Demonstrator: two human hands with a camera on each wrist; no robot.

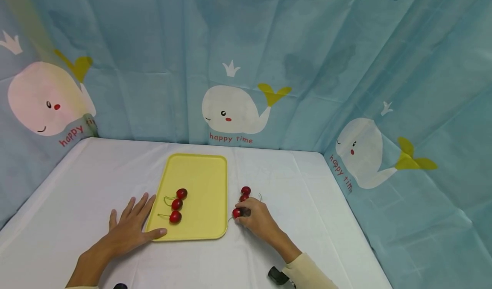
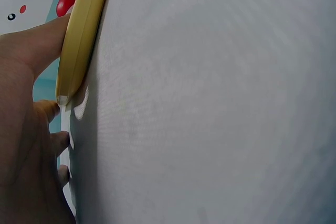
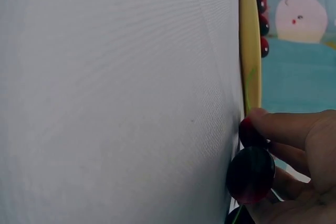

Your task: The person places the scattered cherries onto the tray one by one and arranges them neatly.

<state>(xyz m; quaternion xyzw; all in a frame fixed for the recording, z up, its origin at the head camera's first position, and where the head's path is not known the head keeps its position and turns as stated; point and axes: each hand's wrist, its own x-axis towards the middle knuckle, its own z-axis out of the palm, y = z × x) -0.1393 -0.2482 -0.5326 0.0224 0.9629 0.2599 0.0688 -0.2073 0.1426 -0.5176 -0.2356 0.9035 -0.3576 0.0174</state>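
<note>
My right hand is just right of the yellow tray, pinching a dark red cherry between thumb and fingertips. In the right wrist view that cherry sits close to the tablecloth, its stem toward the tray rim. Another cherry lies near the palm. Beyond the fingers are two more, a far cherry and one partly covered by the hand. My left hand rests along the tray's left edge, fingers straight, thumb over the near left corner.
Inside the tray, three stemmed cherries stand in a column: a top one, a middle one and a lower one. A white cloth covers the table. Blue whale-print curtains enclose the back and sides.
</note>
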